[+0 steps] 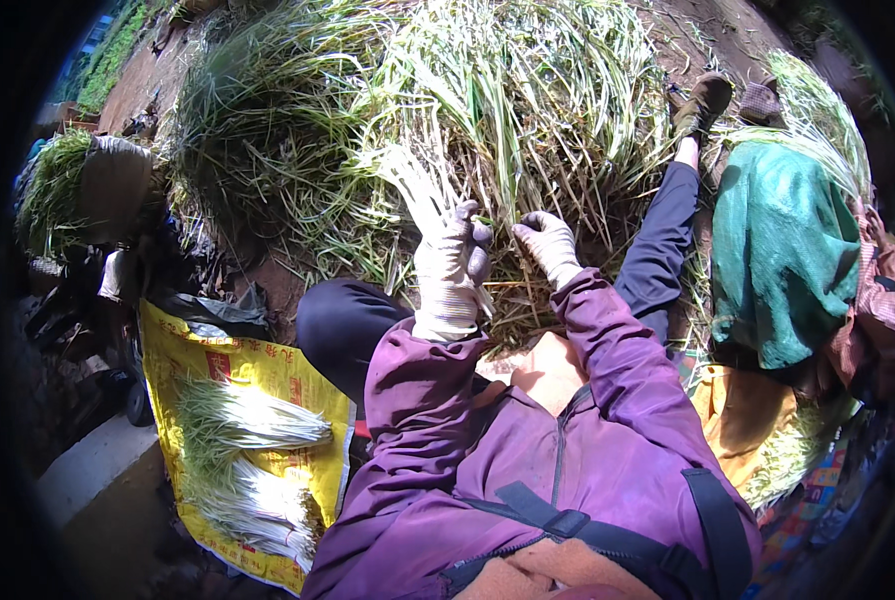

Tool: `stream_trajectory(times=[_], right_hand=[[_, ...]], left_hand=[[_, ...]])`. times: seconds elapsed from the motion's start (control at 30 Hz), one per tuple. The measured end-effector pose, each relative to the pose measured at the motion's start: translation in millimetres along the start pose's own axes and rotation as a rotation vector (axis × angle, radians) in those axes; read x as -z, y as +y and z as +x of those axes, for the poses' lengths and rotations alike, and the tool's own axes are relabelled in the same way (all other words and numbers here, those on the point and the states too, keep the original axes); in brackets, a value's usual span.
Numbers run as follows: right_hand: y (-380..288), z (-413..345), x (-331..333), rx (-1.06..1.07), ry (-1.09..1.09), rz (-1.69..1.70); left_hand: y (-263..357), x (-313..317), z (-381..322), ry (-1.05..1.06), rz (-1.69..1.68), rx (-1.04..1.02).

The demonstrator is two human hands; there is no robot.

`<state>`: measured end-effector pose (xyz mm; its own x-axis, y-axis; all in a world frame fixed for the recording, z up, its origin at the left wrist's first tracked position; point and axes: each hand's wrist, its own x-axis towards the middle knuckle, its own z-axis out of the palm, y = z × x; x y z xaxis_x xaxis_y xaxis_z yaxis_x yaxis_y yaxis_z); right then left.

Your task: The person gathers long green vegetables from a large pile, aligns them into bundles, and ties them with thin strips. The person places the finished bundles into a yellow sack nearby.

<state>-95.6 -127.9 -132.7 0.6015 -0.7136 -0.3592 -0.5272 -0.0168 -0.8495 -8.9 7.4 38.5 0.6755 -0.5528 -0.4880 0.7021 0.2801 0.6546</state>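
Observation:
My left hand (453,262), in a white knitted glove with grey fingertips, grips a small bunch of pale leafy stalks (416,184). The bunch's green tops point up and away from me. My right hand (549,241), gloved alike, is just to the right with thumb and forefinger close together. Its fingertips meet the lower ends of some long stalks; whether they pinch one is unclear. Beyond both hands lies a large heap of long green-and-white leafy stalks (537,82). Dry, brownish strands hang at the heap's near side.
At left, a yellow printed sack (267,360) bears two bundles of white-stemmed greens (275,416). To the right, another person's hand (876,225) shows beside a green woven sheet (781,247). My outstretched leg (661,232) borders the heap. More greens (53,191) stand far left.

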Motion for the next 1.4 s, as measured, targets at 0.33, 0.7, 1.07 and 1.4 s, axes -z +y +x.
stream_trajectory(times=[0.33, 0.7, 1.07, 1.4], right_hand=[[-39, -40, 52, -0.137, -0.031, 0.848], [-87, -88, 59, -0.112, -0.282, 0.613], [-67, -100, 45, -0.078, -0.17, 0.516], [22, -99, 42, 0.191, -0.078, -0.731]], left_hand=[[-24, 1, 5, 0.111, 0.24, -0.017], [-53, 9, 8, 0.086, 0.147, -0.187], [-51, 4, -4, -0.029, 0.259, -0.077], [-30, 2, -3, 0.193, 0.229, -0.483]])
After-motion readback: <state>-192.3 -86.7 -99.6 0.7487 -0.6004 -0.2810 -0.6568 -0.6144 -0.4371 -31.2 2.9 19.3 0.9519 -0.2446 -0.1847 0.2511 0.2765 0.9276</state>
